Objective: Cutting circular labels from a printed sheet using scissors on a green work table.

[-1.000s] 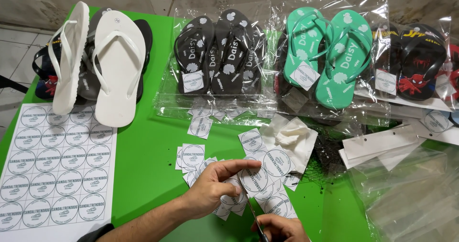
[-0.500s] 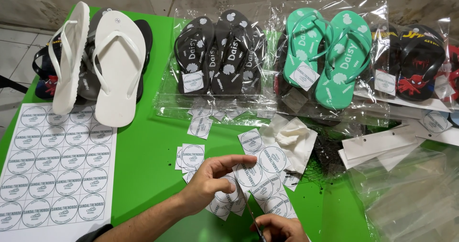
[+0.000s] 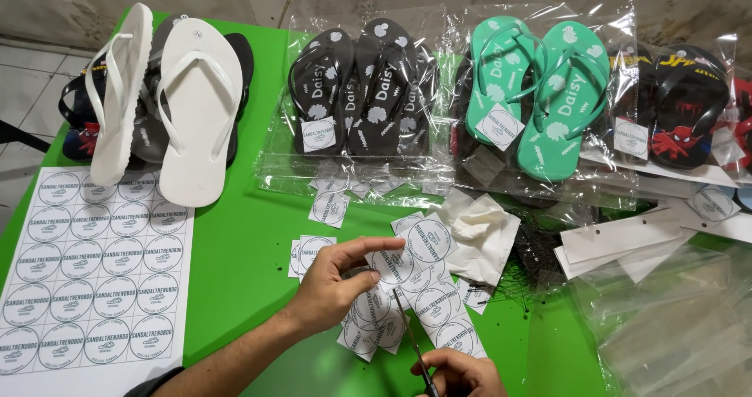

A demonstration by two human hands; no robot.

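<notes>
While the left hand (image 3: 333,283) pinches a round-printed paper label strip (image 3: 407,275), the right hand (image 3: 458,373) grips thin scissors (image 3: 411,338)

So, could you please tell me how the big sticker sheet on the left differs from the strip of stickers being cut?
The big sticker sheet lies flat and whole on the green table, untouched; the cut strip of stickers is held up by the left hand while scissors in the right hand slice it. The sheet has many full rows; the strip is a narrow, irregular piece. Both carry the same round white labels.
</notes>
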